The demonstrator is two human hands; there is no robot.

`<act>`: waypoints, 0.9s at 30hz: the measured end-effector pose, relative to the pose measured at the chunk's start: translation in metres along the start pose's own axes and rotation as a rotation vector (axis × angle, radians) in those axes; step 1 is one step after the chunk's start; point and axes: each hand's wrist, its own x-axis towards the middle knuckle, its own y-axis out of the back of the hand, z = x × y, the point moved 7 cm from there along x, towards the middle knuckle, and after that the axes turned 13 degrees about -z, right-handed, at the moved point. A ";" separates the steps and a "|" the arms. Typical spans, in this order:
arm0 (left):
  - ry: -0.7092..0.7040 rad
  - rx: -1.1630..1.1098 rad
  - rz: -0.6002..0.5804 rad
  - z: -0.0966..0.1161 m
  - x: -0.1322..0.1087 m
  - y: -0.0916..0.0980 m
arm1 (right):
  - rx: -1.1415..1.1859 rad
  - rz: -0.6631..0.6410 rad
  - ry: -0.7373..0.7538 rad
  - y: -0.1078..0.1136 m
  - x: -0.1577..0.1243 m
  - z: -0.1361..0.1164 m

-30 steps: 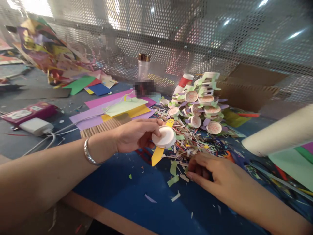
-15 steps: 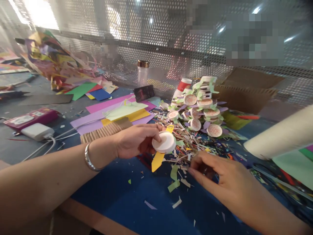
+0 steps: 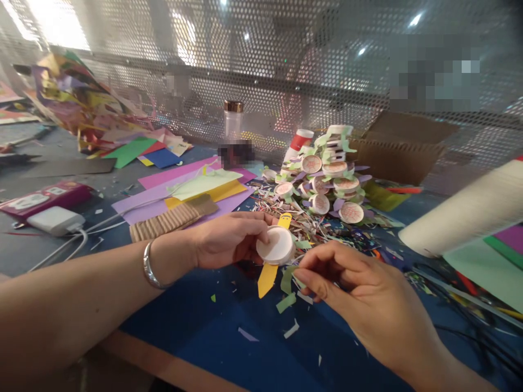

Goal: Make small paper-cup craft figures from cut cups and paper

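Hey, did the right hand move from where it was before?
Yes. Against the pile of white lids, the right hand has moved left and slightly up in view.

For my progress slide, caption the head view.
Left hand holds a white disc with yellow paper pieces; right hand close by, over a blue table.

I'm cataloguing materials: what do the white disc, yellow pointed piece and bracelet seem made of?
White disc: perhaps plastic or card, smooth and dull, with a thick edge. Yellow pointed piece: likely matt paper, flat and crisp-edged. Bracelet: probably metal, silvery with bright highlights.
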 end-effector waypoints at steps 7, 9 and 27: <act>-0.018 0.029 -0.016 -0.001 0.000 0.000 | 0.043 -0.028 -0.044 -0.003 0.001 0.004; -0.022 0.027 -0.018 -0.002 -0.001 -0.001 | 0.045 -0.026 -0.069 -0.004 0.001 0.006; -0.019 0.082 -0.057 -0.002 -0.002 -0.003 | -0.097 -0.028 -0.051 -0.003 0.000 0.006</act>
